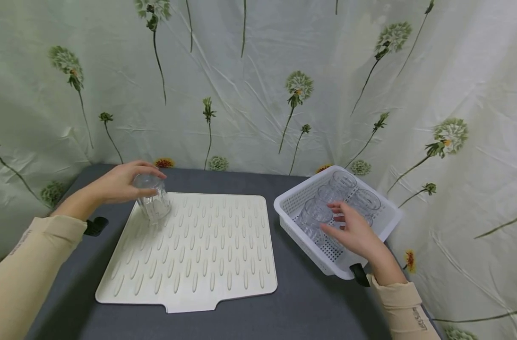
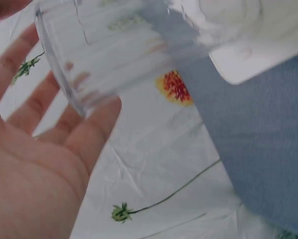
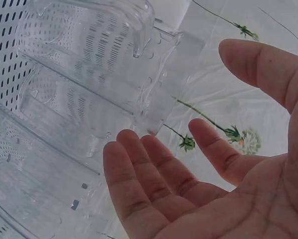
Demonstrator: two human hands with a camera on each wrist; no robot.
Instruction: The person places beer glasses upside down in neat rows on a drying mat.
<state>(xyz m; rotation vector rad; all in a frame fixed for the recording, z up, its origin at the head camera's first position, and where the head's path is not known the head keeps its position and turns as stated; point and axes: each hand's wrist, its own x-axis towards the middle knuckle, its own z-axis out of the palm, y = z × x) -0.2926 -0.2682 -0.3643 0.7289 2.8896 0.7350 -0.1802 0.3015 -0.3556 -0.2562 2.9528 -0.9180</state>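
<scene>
My left hand (image 1: pixel 119 183) grips a clear drinking glass (image 1: pixel 154 203) near its upper end, fingers behind and thumb in front. The glass stands over the back left corner of a white ridged draining mat (image 1: pixel 216 245); whether it touches the mat I cannot tell. In the left wrist view, fingers curve around the end of the clear glass (image 2: pixel 109 55). My right hand (image 1: pixel 355 229) hovers at a white perforated basket (image 1: pixel 305 241), fingers spread and loosely bent. Several clear glasses (image 1: pixel 320 210) lie in the basket. In the right wrist view, the fingertips (image 3: pixel 116 154) are close to those glasses, with nothing held.
A dark grey tabletop (image 1: pixel 309 307) lies under the mat and basket. Behind and to the right hangs a pale curtain (image 1: pixel 250 118) with dandelion prints, close to the table's back edge. The basket sits angled at the right, apart from the mat.
</scene>
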